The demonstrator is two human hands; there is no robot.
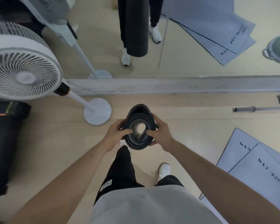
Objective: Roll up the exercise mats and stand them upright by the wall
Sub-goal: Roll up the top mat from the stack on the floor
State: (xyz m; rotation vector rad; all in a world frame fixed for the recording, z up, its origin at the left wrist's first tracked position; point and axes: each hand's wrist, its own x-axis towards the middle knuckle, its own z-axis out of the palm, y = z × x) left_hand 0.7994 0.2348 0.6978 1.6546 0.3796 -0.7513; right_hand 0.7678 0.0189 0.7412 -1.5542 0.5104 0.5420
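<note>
Head view: we grip the rolled black mat upright, left hand and right hand clasping its top rim.

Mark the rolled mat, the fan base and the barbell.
rolled mat [137, 140]: head view, near rim of the roll's top end.
fan base [97, 111]: head view, middle of the round disc.
barbell [255, 108]: head view, along its grey shaft.

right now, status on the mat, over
Left hand and right hand both gripping rolled black mat, upright, near mirrored wall. Fan base close left. Grey mats still flat.
</note>
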